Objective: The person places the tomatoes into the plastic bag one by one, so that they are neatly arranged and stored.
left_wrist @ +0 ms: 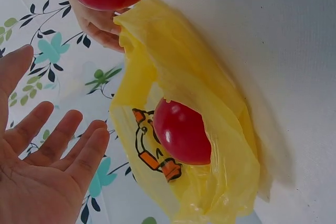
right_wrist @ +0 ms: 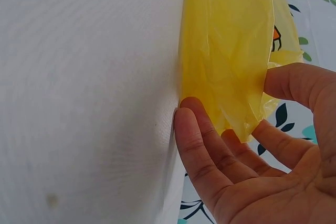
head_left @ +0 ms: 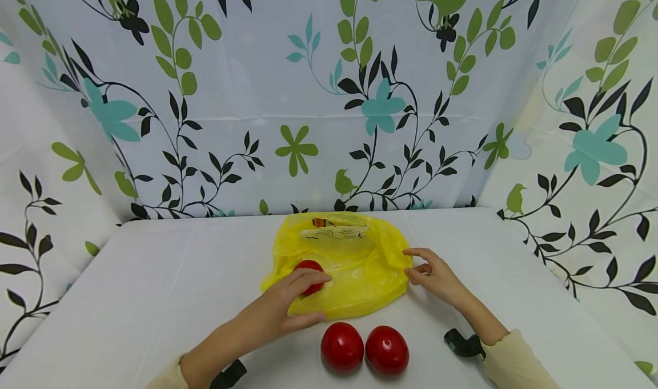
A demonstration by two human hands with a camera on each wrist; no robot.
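A yellow plastic bag (head_left: 354,289) lies on the table with its mouth spread toward the person. Inside its left part sits a glossy red ball (left_wrist: 184,132), partly covered by the bag's edge in the left wrist view. My left hand (head_left: 288,300) is over that side of the bag, fingers spread and palm bare in the left wrist view. At the bag's right edge, my right hand (right_wrist: 262,156) pinches the thin plastic between thumb and fingers. Two more glossy red balls, a left one (head_left: 341,347) and a right one (head_left: 387,351), rest side by side in front of the bag.
The white table (head_left: 195,269) extends around the bag. Behind it hangs a white curtain (head_left: 319,109) printed with leaves, birds and flowers, and similar cloth flanks both sides. Each wrist wears a black strap-on device, such as the right one (head_left: 464,343).
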